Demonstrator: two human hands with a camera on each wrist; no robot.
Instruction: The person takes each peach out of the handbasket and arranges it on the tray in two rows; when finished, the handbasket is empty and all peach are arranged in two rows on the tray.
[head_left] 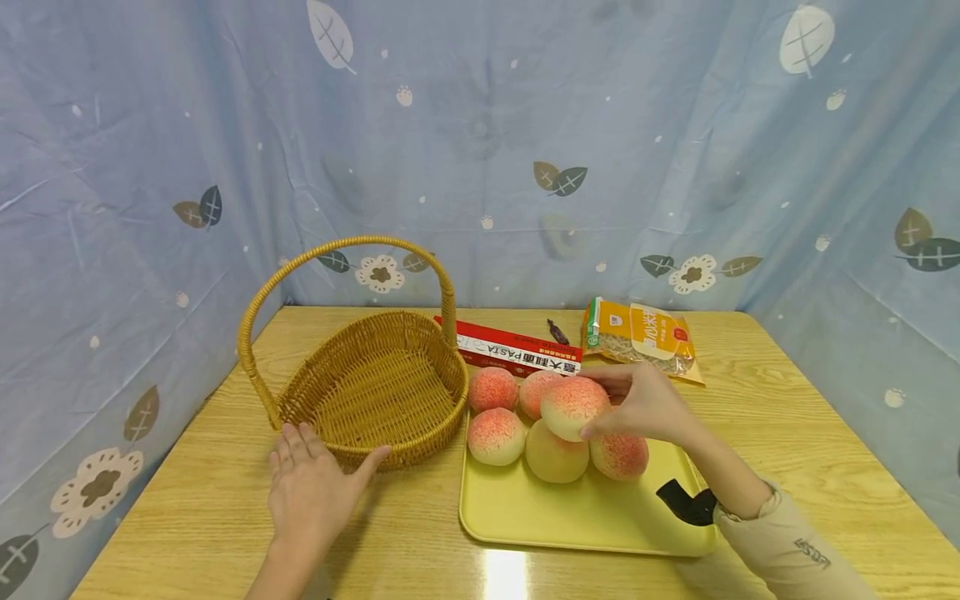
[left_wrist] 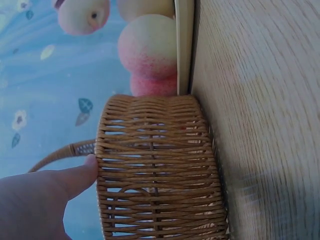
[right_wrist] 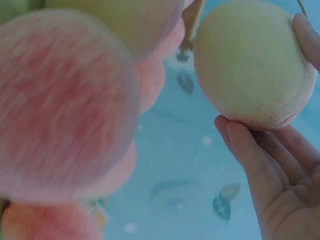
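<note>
My right hand grips a pink-and-cream peach between thumb and fingers, raised above the other peaches; the right wrist view shows its pale side, with my fingers beneath it. Several more peaches sit in the yellow tray, bunched toward its far left. To the left of the tray stands a wicker basket with a tall arched handle and nothing inside. My left hand rests against the near left rim of the basket, fingers extended; in the left wrist view the thumb touches the rim.
Behind the peaches lies a red pasta box, partly hidden by the basket. An orange food packet lies at the back right, with a small dark wrapped item beside it. A patterned blue curtain surrounds the wooden table.
</note>
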